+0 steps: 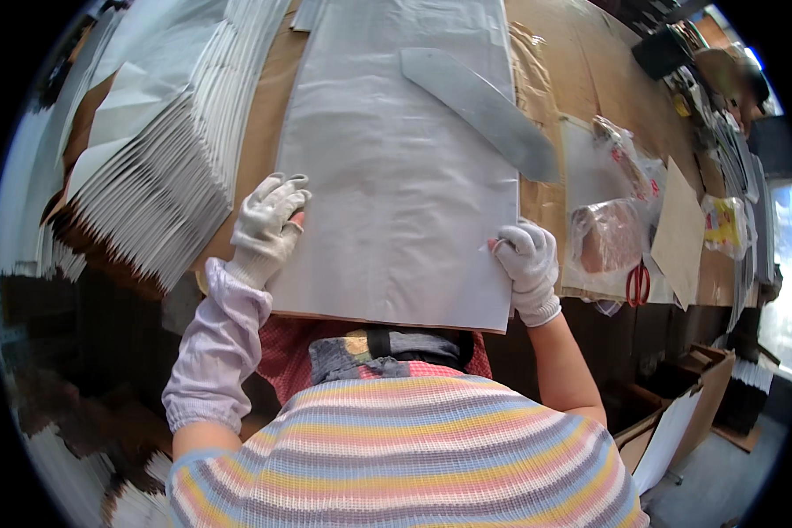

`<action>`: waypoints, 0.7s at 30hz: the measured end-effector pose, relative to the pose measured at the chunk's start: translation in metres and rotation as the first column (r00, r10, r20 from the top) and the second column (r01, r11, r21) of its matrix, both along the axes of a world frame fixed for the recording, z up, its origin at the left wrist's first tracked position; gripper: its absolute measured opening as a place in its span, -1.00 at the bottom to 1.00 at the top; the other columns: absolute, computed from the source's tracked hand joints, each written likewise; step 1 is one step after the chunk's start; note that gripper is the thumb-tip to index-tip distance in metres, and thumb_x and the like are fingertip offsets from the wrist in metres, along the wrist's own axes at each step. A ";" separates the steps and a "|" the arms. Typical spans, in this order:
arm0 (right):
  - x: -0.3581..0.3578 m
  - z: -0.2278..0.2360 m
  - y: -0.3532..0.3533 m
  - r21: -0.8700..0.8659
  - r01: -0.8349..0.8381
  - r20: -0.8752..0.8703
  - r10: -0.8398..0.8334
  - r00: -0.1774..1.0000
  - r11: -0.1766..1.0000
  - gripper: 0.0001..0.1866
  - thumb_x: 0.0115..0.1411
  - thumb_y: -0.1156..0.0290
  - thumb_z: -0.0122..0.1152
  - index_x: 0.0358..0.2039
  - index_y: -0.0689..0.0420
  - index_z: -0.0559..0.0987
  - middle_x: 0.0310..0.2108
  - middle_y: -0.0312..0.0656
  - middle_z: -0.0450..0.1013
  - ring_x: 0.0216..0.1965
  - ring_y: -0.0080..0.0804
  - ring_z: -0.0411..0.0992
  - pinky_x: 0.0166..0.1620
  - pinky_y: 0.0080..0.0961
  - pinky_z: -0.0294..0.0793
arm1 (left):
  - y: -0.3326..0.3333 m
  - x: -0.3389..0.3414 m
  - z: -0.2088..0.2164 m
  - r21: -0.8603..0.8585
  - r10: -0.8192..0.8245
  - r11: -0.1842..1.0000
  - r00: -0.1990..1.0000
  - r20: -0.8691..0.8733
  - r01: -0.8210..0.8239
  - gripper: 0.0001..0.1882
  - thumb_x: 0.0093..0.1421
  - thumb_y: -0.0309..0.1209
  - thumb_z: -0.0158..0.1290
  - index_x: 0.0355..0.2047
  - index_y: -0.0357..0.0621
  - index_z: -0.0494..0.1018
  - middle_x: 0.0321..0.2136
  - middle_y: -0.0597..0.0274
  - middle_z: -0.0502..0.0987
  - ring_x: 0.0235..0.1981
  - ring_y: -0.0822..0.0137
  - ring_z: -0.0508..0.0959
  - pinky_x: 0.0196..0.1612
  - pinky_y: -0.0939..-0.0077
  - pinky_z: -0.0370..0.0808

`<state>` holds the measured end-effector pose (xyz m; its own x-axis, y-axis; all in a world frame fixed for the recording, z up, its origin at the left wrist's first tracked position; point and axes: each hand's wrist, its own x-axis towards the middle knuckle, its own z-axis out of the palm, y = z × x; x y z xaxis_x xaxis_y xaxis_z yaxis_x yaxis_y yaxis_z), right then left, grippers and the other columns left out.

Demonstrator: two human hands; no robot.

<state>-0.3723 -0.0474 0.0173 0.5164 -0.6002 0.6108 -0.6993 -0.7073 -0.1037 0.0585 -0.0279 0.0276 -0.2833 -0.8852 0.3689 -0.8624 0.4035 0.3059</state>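
Note:
A long, slightly wrinkled white sheet [396, 220] lies in front of me, its near edge close to my waist. My left hand [271, 220], in a white knit glove with the thumb tip bare, has its fingers curled at the sheet's left edge. At the right edge, my gloved right hand [530, 262] pinches the sheet between thumb and forefinger, a bare fingertip showing. Across the sheet's upper right part rests a flat grey blade-shaped plate [480, 106] with a rounded end, apart from both hands. Its lower end reaches past the sheet.
At the left stands a thick stack of folded white paper [163, 176]. Brown paper [537, 97] lies under the sheet. To the right are clear plastic bags [607, 233], red-handled scissors [639, 283] and a beige card [678, 233]. An open cardboard box [678, 387] stands below the table's right side.

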 end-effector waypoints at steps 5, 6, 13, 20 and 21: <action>-0.015 -0.007 -0.020 0.242 -0.088 0.001 0.091 0.996 0.966 -0.88 -0.01 0.35 0.48 -0.55 -0.05 0.64 -0.47 -0.38 0.56 -0.40 -0.30 0.55 -0.37 -0.32 0.54 | 0.005 0.060 -0.010 0.245 -0.007 0.967 0.970 -0.242 0.068 -0.61 0.10 -0.57 0.25 -0.02 -0.15 0.63 0.13 0.13 0.60 0.24 0.14 0.51 0.31 0.27 0.48; -0.020 -0.008 -0.024 0.317 -0.086 -0.011 0.094 0.996 0.944 -0.90 0.00 0.34 0.47 -0.53 -0.05 0.66 -0.47 -0.36 0.57 -0.39 -0.29 0.55 -0.37 -0.31 0.55 | 0.005 0.061 -0.004 0.222 -0.089 0.967 0.984 -0.155 0.122 -0.62 0.12 -0.55 0.25 -0.01 -0.15 0.63 0.14 0.10 0.59 0.23 0.16 0.52 0.30 0.31 0.49; -0.015 0.013 -0.026 0.886 -0.002 0.223 -0.422 0.879 0.465 -0.82 0.24 0.30 0.35 -0.27 0.14 0.73 -0.36 -0.25 0.64 -0.37 -0.52 0.55 -0.23 -0.43 0.52 | -0.004 0.023 0.038 0.629 0.354 0.760 0.916 -0.188 -0.165 -0.83 0.29 -0.30 0.21 -0.21 -0.08 0.67 -0.37 0.18 0.69 -0.33 0.16 0.67 -0.19 0.35 0.58; 0.001 0.002 -0.045 0.917 0.227 0.017 -0.602 0.799 0.328 -0.68 0.23 0.14 0.38 -0.24 0.17 0.74 -0.49 -0.22 0.60 -0.42 -0.45 0.52 -0.22 -0.43 0.50 | -0.012 -0.008 -0.011 0.260 0.631 0.736 0.772 0.074 -0.626 -0.67 0.35 -0.13 0.14 -0.36 -0.16 0.59 -0.41 -0.02 0.66 -0.34 -0.06 0.67 -0.20 0.05 0.58; 0.014 0.013 -0.040 0.858 0.324 -0.035 -0.585 0.810 0.398 -0.71 0.24 0.17 0.36 -0.26 0.16 0.72 -0.43 -0.11 0.60 -0.39 -0.26 0.56 -0.21 -0.34 0.51 | -0.012 -0.006 -0.019 0.243 0.639 0.728 0.763 0.096 -0.640 -0.65 0.36 -0.11 0.12 -0.37 -0.15 0.59 -0.40 -0.02 0.66 -0.33 -0.06 0.67 -0.20 0.04 0.58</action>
<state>-0.3584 -0.0876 0.0305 -0.0742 -0.9726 -0.2204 -0.7454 0.2009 -0.6357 0.0521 -0.0397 0.0082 0.3824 -0.9170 0.1135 -0.8903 -0.3327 0.3110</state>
